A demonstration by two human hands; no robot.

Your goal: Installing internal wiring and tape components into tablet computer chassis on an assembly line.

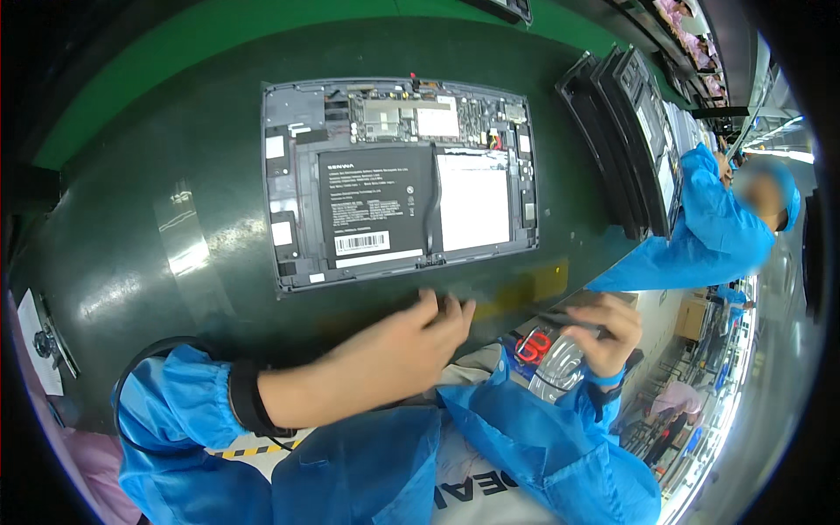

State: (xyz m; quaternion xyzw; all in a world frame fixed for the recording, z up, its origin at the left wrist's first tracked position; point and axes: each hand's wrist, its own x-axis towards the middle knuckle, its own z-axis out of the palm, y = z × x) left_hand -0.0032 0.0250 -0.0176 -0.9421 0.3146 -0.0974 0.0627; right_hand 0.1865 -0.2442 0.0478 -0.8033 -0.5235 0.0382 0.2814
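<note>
An opened tablet (302, 197) lies on the dark green table, its insides facing up. It shows a black battery pack (376, 206), a white panel (474, 206) beside it and a circuit board (394, 118) along the far edge. My left hand (407, 346) hovers at the near side of the tablet, fingers slightly bent and apart, with nothing visible in them. Farther right, past the table's near edge, my right hand (608, 332) pinches a slim dark tool (560, 317), its thin end pointing left. Its exact kind is unclear.
Dark tablet housings (626, 140) stand stacked at the right. A yellowish translucent strip (525, 290) lies along the near edge. Red-handled scissors (532, 346) and a clear coiled bundle (560, 367) sit below it. A co-worker in blue (709, 219) is at far right.
</note>
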